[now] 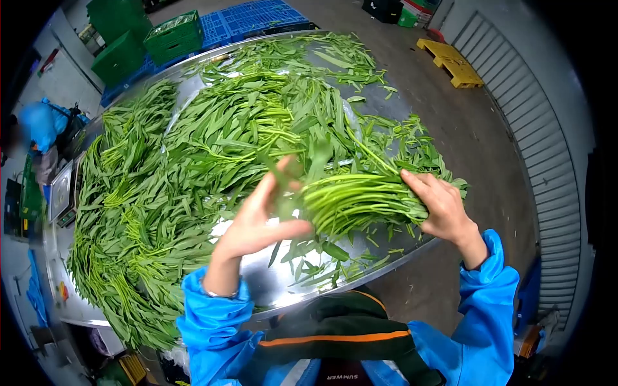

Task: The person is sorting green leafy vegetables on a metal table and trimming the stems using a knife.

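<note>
My right hand [443, 204] is wrapped round one end of a bunch of water spinach [360, 201], its long green stems pointing left above the metal table [273, 260]. At the other end of the bunch my left hand [261, 219] has its thumb and fingers spread apart. Blurred loose leaves [288, 193] show beside those fingers, somewhat smeared by motion. Behind both hands lies a big heap of water spinach [225, 122], stems and leaves mixed. Broken leaves and stem bits [328, 260] are scattered on the metal below the bunch.
More greens [135, 238] cover the table's left side, near a scale [64, 193]. Green crates [174, 37] stand on blue pallets [251, 19] past the far edge. To the right are a yellow pallet [450, 62] and a shutter wall [528, 128]. A person in blue [48, 122] is far left.
</note>
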The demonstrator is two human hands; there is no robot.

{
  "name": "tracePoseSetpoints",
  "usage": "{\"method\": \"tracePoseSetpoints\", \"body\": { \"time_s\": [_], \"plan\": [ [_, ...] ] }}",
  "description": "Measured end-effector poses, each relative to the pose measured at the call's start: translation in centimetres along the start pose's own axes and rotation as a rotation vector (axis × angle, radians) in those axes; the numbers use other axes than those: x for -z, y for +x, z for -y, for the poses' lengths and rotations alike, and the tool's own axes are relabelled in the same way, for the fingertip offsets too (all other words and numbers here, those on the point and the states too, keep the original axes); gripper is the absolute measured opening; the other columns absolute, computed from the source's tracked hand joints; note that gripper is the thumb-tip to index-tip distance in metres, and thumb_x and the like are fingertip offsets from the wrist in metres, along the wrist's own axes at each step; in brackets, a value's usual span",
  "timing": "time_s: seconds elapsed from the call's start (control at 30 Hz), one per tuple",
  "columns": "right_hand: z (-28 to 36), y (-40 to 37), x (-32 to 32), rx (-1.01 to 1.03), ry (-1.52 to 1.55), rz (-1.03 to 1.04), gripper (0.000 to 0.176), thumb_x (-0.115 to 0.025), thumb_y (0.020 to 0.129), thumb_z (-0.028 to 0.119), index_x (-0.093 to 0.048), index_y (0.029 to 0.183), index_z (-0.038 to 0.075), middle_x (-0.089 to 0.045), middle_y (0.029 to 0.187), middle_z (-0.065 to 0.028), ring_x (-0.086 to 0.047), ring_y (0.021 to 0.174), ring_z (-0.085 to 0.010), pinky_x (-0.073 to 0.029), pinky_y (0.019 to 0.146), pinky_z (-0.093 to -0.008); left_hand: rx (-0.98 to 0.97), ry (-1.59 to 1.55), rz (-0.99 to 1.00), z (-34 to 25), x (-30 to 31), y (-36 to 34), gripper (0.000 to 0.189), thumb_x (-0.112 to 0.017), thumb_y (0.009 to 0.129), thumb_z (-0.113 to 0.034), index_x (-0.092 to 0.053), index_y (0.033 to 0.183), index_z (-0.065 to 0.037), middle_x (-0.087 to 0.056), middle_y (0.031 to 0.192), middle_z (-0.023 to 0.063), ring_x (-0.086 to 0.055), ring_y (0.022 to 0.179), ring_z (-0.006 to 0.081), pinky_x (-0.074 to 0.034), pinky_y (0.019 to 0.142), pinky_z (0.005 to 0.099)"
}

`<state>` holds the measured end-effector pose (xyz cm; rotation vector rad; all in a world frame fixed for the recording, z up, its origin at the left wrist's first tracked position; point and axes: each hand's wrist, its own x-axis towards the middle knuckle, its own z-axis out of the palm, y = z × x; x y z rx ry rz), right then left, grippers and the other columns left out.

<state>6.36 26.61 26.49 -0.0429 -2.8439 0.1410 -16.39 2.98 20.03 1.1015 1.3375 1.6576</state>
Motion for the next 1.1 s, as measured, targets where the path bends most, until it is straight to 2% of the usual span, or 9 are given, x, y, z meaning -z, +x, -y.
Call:
{"method": "tracePoseSetpoints", "body": {
  "time_s": [0.17,0.23,0.4,0.53,0.6,0.73,1.0,1.03,1.1],
  "plan": [
    [0.6,0.5,-0.1,0.045,0.067,-0.009,0.082,-0.059,0.051,-0.008,-0.047,0.13,0.011,-0.06,0.097,-0.0114,-0.059,0.077,-0.0295,-0.047,0.063,-0.0368,-0.166,0.18,-0.212,-0.9,-1.6,1.3,0.02,-0.073,0.069,-0.001,-0.069,0.088,-0.004,-0.062,0.079,0.0038,-0.057,0.073,0.0145,-0.047,0.071,0.0265],
    [0.2,-0.2,0.3,0.009,0.029,0.02,0.081,-0.059,0.051,-0.007,-0.047,0.13,0.011,-0.06,0.097,-0.0114,-0.059,0.078,-0.0292,-0.047,0.063,-0.0366,-0.315,-0.498,-0.18,0.7,0.8,-0.5,0.012,-0.069,0.071,0.002,-0.064,0.079,-0.005,-0.056,0.079,0.0038,-0.052,0.064,0.0133,-0.044,0.055,0.0251],
    [0.8,0.3,0.0,-0.035,-0.131,0.079,0.08,-0.059,0.054,-0.006,-0.048,0.13,0.015,-0.058,0.089,-0.0101,-0.059,0.074,-0.0269,-0.047,0.062,-0.0366,-0.102,-0.073,-0.355,-2.0,0.2,-2.0,0.037,-0.071,0.075,-0.009,-0.058,0.109,-0.008,-0.055,0.091,0.0065,-0.053,0.075,0.0173,-0.044,0.068,0.0254],
    [2.5,1.9,-0.7,0.051,-0.162,0.069,0.083,-0.059,0.055,-0.007,-0.045,0.133,0.018,-0.057,0.09,-0.0097,-0.059,0.073,-0.025,-0.047,0.061,-0.0361,-0.384,0.939,-0.195,-2.6,-4.0,2.1,0.04,-0.072,0.074,-0.022,-0.06,0.11,-0.008,-0.058,0.093,0.0104,-0.052,0.086,0.0249,-0.039,0.084,0.0374],
    [2.4,2.0,-0.7,0.013,-0.091,0.113,0.088,-0.058,0.054,-0.007,-0.039,0.136,0.018,-0.055,0.087,-0.0106,-0.057,0.072,-0.0282,-0.047,0.059,-0.0386,-0.292,0.639,-0.27,0.3,-3.2,2.7,0.013,-0.068,0.076,-0.015,-0.07,0.087,-0.008,-0.062,0.075,0.0055,-0.057,0.076,0.0205,-0.045,0.072,0.0321],
    [1.1,0.2,0.1,-0.222,0.088,0.206,0.093,-0.056,0.052,-0.008,-0.033,0.138,0.017,-0.052,0.085,-0.0138,-0.054,0.075,-0.0369,-0.046,0.061,-0.0431,-0.057,-0.244,-0.563,0.5,3.4,-1.5,0.018,-0.061,0.087,-0.018,-0.061,0.097,-0.003,-0.065,0.082,0.0034,-0.058,0.069,0.0087,-0.046,0.062,0.0211],
    [2.6,1.4,-1.0,-0.244,0.284,0.067,0.082,-0.065,0.061,0.001,-0.035,0.137,0.015,-0.058,0.104,-0.0165,-0.058,0.086,-0.0382,-0.049,0.071,-0.0412,-0.556,0.95,-0.442,2.9,-3.5,1.3,0.017,-0.07,0.077,-0.011,-0.067,0.093,-0.005,-0.065,0.08,0.0025,-0.059,0.07,0.0116,-0.048,0.065,0.0264],
    [2.4,1.3,-0.6,-0.298,0.26,0.153,0.084,-0.066,0.061,0.001,-0.034,0.137,0.014,-0.057,0.111,-0.0169,-0.058,0.093,-0.0369,-0.049,0.076,-0.041,-0.18,0.173,-0.542,3.8,-3.1,0.7,0.015,-0.07,0.078,-0.013,-0.067,0.091,-0.005,-0.066,0.081,0.0042,-0.059,0.071,0.0117,-0.048,0.064,0.0265],
    [1.0,0.5,-0.5,-0.294,0.272,0.16,0.087,-0.066,0.06,0.002,-0.032,0.138,0.014,-0.049,0.128,-0.0175,-0.052,0.112,-0.0328,-0.046,0.09,-0.0376,-0.15,-0.078,-0.656,3.5,-1.4,0.8,0.017,-0.069,0.081,-0.019,-0.068,0.091,-0.007,-0.067,0.081,0.0041,-0.059,0.072,0.0128,-0.048,0.064,0.0261]
  ]
}}
